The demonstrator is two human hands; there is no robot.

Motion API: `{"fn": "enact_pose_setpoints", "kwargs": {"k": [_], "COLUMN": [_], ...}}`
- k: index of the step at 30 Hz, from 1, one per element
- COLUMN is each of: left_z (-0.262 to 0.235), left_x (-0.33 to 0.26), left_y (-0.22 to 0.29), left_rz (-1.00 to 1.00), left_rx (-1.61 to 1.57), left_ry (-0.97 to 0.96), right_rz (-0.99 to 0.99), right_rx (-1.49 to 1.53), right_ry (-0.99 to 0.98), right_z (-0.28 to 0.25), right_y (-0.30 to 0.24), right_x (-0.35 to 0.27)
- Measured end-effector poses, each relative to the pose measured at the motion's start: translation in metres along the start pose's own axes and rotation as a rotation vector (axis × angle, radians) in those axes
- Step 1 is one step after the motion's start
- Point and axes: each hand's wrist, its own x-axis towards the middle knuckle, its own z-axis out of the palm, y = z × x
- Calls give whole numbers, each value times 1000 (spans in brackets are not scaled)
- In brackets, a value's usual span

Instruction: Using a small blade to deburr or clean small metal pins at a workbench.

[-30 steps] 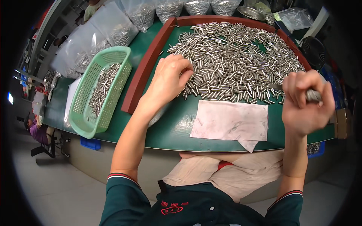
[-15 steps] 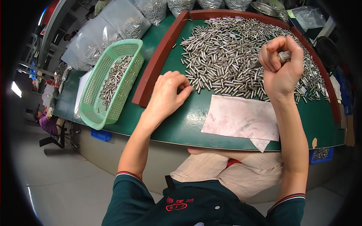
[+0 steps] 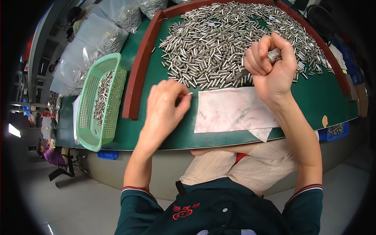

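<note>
**Metal pins (image 3: 207, 51) in frame (image 3: 137, 78), bags (image 3: 68, 74), basket (image 3: 112, 111)**

A green table (image 3: 335, 105) bears the red-brown frame around spread pins. Left of the frame: clear bags loaded with pins, and the green basket, partly filled. A stained cloth (image 3: 227, 111) lies at the frame's open near side. Over that side, the right hand (image 3: 274, 74) curls round a dark-bladed tool (image 3: 241, 73). Just right of the frame's left end, the left hand (image 3: 166, 102) pinches a small bright piece (image 3: 190, 93).

I saw a person in purple (image 3: 55, 157) left of the green table (image 3: 303, 111). A blue bin (image 3: 107, 155) sat below its front edge, a cardboard box (image 3: 363, 100) beside its right end.
</note>
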Motion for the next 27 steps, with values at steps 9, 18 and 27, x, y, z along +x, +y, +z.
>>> {"fn": "enact_pose_setpoints", "kwargs": {"k": [9, 18, 27], "left_z": [38, 40, 39], "left_x": [10, 11, 11], "left_y": [27, 29, 29], "left_rz": [57, 49, 46], "left_rx": [-300, -285, -285], "left_ry": [-68, -81, -70], "right_rz": [132, 141, 141], "right_rx": [38, 1, -1], "right_ry": [-45, -40, -15], "right_z": [1, -1, -1], "right_y": [17, 28, 29], "right_x": [-27, -32, -29]}}
